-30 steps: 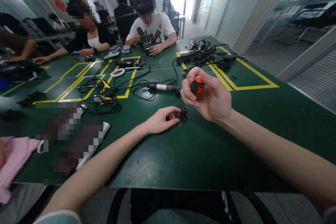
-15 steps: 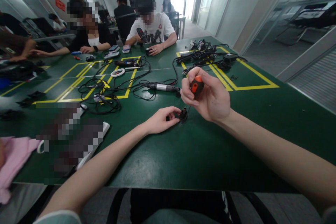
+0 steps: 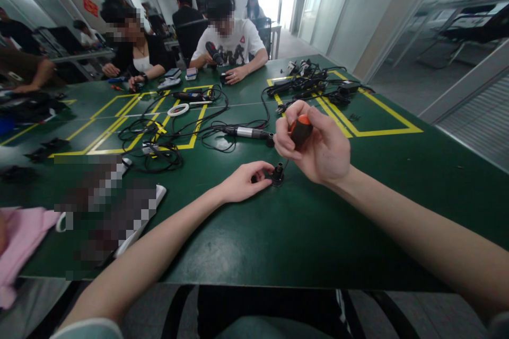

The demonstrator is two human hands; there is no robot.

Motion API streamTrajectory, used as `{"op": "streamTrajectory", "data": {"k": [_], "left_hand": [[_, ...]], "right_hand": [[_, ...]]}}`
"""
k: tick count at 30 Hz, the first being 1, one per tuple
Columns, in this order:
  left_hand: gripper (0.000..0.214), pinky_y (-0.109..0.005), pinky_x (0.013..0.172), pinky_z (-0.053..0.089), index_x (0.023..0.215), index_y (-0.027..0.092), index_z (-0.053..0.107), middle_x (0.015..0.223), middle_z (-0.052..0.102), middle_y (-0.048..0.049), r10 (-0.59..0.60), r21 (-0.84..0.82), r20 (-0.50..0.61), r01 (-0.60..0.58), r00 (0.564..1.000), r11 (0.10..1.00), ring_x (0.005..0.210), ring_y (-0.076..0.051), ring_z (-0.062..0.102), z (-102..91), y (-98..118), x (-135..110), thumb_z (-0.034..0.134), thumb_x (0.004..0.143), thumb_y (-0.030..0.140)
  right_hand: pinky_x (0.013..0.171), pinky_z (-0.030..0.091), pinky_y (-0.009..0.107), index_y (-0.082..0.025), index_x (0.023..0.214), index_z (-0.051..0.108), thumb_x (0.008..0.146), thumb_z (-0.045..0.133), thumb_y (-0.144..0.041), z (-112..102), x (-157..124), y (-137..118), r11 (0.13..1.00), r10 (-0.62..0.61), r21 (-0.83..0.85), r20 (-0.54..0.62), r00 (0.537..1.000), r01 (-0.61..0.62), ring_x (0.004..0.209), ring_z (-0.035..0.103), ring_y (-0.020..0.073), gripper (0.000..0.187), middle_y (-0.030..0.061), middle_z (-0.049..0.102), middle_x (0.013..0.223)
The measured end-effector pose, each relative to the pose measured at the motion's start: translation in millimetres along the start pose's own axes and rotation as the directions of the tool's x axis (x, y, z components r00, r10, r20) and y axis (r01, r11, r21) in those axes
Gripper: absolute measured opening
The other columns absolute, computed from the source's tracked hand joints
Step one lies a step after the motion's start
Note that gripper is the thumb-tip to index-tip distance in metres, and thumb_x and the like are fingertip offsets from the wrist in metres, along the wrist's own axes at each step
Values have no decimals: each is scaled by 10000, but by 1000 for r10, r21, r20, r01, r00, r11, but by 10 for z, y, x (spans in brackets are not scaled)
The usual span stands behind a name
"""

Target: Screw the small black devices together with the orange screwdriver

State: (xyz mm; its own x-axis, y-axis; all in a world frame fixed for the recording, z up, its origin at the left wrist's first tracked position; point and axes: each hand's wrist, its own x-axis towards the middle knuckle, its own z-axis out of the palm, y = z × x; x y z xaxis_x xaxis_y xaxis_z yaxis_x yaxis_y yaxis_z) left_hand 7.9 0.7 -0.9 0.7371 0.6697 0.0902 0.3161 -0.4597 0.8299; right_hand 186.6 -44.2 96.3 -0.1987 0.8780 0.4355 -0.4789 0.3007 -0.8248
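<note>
A small black part with a round base and a narrower upright neck (image 3: 278,176) stands on the green table. My left hand (image 3: 248,181) lies beside it, thumb and fingertips pinching its left side. Above and to the right, my right hand (image 3: 316,143) is closed around the orange-and-black handle of a screwdriver (image 3: 301,131). The screwdriver's thin shaft slants down to the right side of the black part; its tip is too small to make out. Just beyond the part lies a silver-and-black cylindrical tool (image 3: 248,132) with a black cable.
Tangled black cables (image 3: 159,153) and a white ring (image 3: 178,110) lie left of centre. More cables and plugs (image 3: 306,82) are heaped at the back right. Two blurred-out flat items (image 3: 161,193) rest at the left. Across the table, a person holds a power drill (image 3: 214,53).
The screwdriver handle has turned in my right hand, showing a different side. My left hand and the black part stay put. At the far left, a person's hands have drawn closer together.
</note>
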Motion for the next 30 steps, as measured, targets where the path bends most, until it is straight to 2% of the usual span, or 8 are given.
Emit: {"op": "streamTrajectory", "data": {"k": [3,6,10,15,22,27,30], "left_hand": [[287,-270,778,513,1232,137,700,883,689,-15,17,-10,-2,-17,1000,1000,769,-139,609,-3,-4,1,663,971,250],[279,-273,779,513,1223,132,697,892,695,-21,24,-6,-1,-24,1000,1000,768,-139,605,-5,0,-3,657,972,246],[280,-271,777,516,1229,140,697,877,693,-17,6,9,0,-6,1000,1000,769,-139,606,-4,8,-7,662,972,246],[279,-267,768,519,1231,144,698,865,694,-15,5,10,0,-5,1000,1000,763,-140,609,-5,6,-5,658,975,249],[278,-277,788,524,1229,149,701,898,713,-25,5,11,2,-5,1000,1000,776,-143,615,-7,16,1,663,971,244],[276,-281,800,526,1230,146,702,905,713,-27,6,12,4,-6,1000,1000,787,-144,619,-3,20,7,660,975,242],[272,-286,807,532,1224,151,703,916,723,-29,12,13,4,-12,1000,1000,793,-145,623,0,8,8,663,972,247]], "right_hand": [[432,258,227,-217,755,520,949,695,-632,-3,21,1,1000,11,-1,8,1000,-11,442,341,66,491,-51,496,613],[419,258,231,-216,692,486,971,638,-688,-9,39,-4,999,41,-13,-6,999,-41,439,320,72,569,-56,419,561],[416,235,236,-235,762,521,949,629,-727,-9,28,-7,999,45,-26,-13,999,-45,428,273,86,537,-77,378,519],[446,252,230,-254,856,512,931,715,-613,-2,1,-5,1000,1,-4,-3,1000,-1,426,301,80,419,-87,453,564],[419,234,248,-244,724,458,930,635,-746,-12,21,-8,998,41,-52,-19,999,-42,425,294,90,570,-71,383,528],[433,217,235,-254,855,521,899,732,-597,-9,-5,-12,1000,-2,-27,-21,1000,1,416,254,82,404,-96,419,521],[433,229,233,-253,851,504,895,749,-571,-6,-7,-14,999,-3,-39,-27,1000,2,427,278,81,404,-88,455,553]]}}
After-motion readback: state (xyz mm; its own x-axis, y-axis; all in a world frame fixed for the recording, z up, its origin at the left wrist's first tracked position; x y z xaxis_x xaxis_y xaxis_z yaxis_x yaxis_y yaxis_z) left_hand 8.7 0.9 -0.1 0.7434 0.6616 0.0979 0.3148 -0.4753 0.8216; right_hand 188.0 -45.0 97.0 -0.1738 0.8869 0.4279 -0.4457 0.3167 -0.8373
